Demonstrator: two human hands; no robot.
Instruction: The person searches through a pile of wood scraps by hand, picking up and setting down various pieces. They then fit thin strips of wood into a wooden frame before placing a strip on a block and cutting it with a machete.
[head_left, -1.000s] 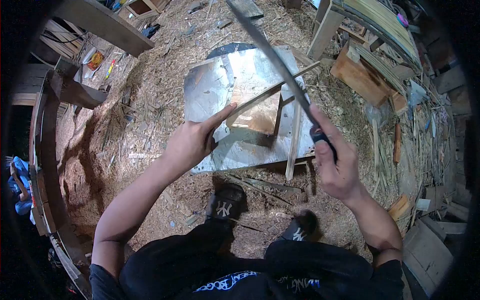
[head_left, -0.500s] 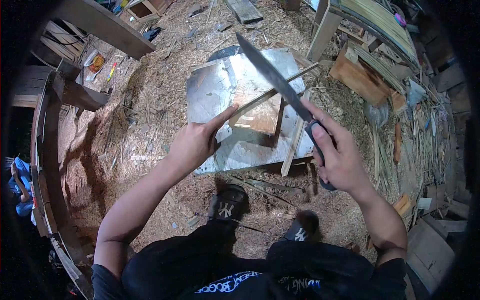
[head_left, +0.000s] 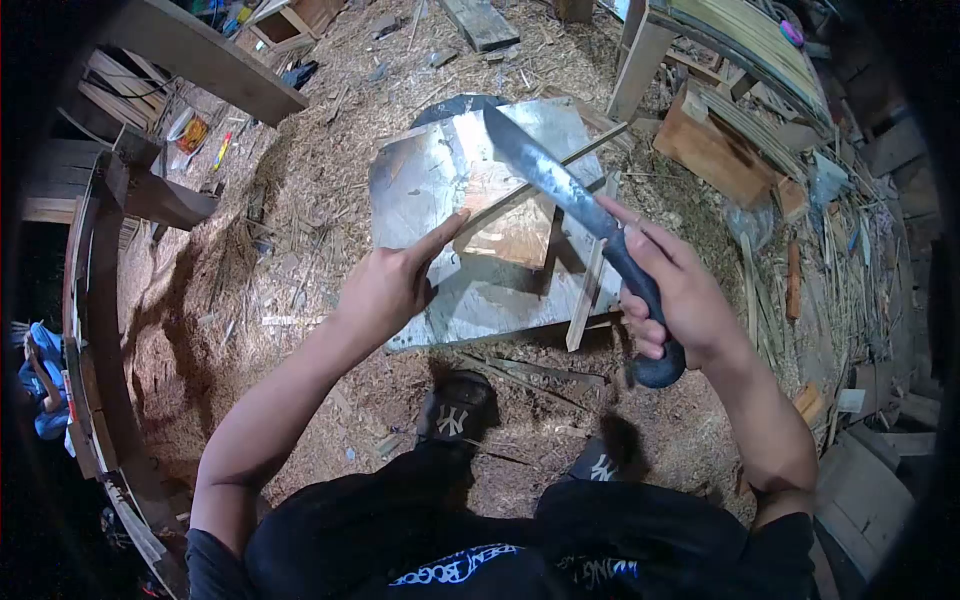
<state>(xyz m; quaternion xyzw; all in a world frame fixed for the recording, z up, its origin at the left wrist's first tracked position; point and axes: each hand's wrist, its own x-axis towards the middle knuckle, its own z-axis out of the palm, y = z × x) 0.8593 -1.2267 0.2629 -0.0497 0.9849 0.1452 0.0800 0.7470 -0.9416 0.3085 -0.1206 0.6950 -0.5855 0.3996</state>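
Note:
My right hand (head_left: 685, 295) is wrapped round the black handle of a machete (head_left: 550, 175). Its broad blade points up and left, passing over a thin wooden strip (head_left: 590, 147). With the index finger stretched along it, my left hand (head_left: 385, 285) grips the near end of that strip; the thumb is mostly hidden. The strip lies slantwise across a square wooden block (head_left: 510, 240). Under the block is a worn, pale board (head_left: 420, 205). A second strip (head_left: 585, 305) rests at the board's right side, partly beyond its front edge.
Sawdust and shavings (head_left: 300, 200) cover the ground. My shoes (head_left: 455, 410) stand just before the board. A wooden box (head_left: 705, 150) and piled thin strips lie to the right. Timber beams (head_left: 200, 60) rise at left, where another person (head_left: 45, 375) sits at the edge.
The machete has turned in my right hand, so more of its blade's flat side shows. Its tip has dropped lower. My left hand stays nearly still at the strip's end.

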